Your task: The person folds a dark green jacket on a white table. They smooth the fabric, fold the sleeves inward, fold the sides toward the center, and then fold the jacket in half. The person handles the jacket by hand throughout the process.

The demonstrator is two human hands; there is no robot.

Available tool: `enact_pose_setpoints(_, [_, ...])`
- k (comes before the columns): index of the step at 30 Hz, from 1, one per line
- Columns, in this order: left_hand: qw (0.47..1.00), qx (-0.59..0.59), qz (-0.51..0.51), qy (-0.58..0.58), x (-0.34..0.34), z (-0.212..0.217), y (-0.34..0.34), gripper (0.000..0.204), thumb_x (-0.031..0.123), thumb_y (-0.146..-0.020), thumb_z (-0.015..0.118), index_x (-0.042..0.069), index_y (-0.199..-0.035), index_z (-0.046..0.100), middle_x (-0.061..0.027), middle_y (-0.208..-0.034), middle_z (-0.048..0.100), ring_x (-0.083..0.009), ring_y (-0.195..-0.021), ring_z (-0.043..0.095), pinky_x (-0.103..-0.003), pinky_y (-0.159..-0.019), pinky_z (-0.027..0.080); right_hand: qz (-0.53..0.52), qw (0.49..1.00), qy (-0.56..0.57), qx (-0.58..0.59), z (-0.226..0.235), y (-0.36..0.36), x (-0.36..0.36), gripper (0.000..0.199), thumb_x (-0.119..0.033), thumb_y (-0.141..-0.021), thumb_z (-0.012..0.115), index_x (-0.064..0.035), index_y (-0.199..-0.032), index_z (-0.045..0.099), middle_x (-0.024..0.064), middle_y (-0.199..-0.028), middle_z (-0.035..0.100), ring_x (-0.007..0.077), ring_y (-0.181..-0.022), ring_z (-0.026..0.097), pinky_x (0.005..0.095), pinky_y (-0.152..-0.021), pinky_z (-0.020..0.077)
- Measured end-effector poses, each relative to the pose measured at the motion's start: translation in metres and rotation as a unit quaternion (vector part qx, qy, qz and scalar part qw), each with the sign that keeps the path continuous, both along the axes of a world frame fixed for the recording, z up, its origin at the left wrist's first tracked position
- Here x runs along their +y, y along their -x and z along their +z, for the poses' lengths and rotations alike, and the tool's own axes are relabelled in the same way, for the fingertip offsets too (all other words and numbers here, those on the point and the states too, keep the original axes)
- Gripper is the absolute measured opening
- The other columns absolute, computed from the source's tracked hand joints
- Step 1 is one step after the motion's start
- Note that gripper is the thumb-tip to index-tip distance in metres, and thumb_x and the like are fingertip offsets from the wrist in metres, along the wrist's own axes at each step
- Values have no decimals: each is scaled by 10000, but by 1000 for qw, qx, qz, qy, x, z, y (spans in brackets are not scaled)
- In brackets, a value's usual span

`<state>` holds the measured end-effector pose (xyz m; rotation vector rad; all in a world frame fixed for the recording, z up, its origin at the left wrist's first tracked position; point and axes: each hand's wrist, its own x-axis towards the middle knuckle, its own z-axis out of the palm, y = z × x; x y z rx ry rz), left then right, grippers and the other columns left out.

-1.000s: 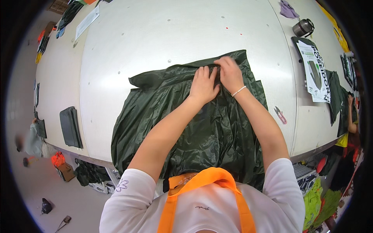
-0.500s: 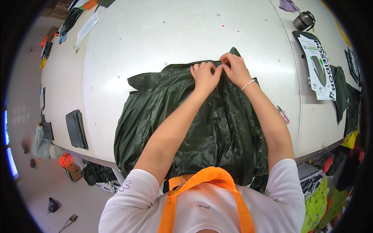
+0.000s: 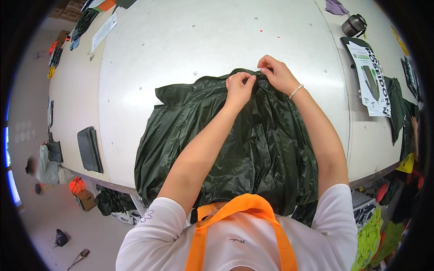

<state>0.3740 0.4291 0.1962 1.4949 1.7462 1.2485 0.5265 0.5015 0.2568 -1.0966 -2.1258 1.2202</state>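
A dark green raincoat [image 3: 235, 149] lies spread on the white tabletop [image 3: 181, 49], its near part hanging over the near edge toward the person. Both hands meet at the garment's far edge. The left hand [image 3: 239, 88] has its fingers closed, pinching a fold of the shiny fabric at the top. The right hand [image 3: 276, 74], with a bead bracelet [image 3: 295, 91] at the wrist, is just beside it, fingers curled shut on the same edge; the two hands almost touch.

Far right on the tabletop stands a metal mug [image 3: 354, 25], with a printed card [image 3: 373, 77] nearer, and more dark green cloth [image 3: 398, 113] at the right edge. A flat dark pouch [image 3: 89, 149] lies on the tabletop at the left. The person wears a white shirt with orange straps [image 3: 239, 212].
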Motion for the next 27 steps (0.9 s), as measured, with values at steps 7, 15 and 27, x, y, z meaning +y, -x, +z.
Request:
enact_pose_setpoints(7, [987, -130, -28, 91, 0, 14, 6, 194, 165, -850, 659, -29, -848, 659, -23, -744, 633, -78, -687, 518, -246, -633, 426, -13, 989, -149, -23, -9, -4, -9, 85, -36, -827, 596, -55, -902, 631, 74, -836, 630, 234, -834, 603, 346, -783, 468])
enact_pose_setpoints(15, [990, 133, 43, -30, 0, 38, -7, 169, 172, -846, 606, 26, -762, 619, -112, -712, 622, -281, -673, 581, -380, -654, 439, -16, 930, -366, -31, -12, -8, -15, 77, -72, -764, 677, -90, -838, 670, 15, -893, 625, 206, -932, 574, 340, -827, 423])
enact_pose_setpoints(27, [934, 303, 185, 38, -56, 32, 91, 133, 138, -808, 607, 28, -734, 610, -144, -803, 605, -353, -821, 559, -459, -731, 453, -182, 933, -308, -46, -44, -28, -23, 32, -99, -770, 674, -104, -802, 678, 8, -831, 653, 211, -885, 585, 352, -790, 431])
